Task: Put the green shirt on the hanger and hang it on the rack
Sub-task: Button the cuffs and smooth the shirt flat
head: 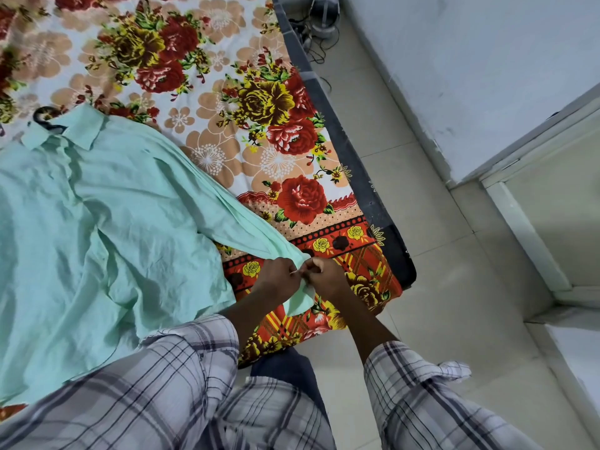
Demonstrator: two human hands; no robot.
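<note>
green shirt (97,228) lies flat on the bed (259,102), hanger (45,120) hook poking out the collar. our left hand (279,276) and right hand (324,274) both pinch the sleeve cuff (303,295), probably buttoning. next we lift it by the hook.

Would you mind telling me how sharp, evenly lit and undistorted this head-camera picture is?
Head view: soft, even light with no glare and faint shadows; wide-angle bending tilts the wall and bed edge; the green shirt and both hands, left hand and right hand, look sharp, while the top-left bedsheet is smeared.
</note>
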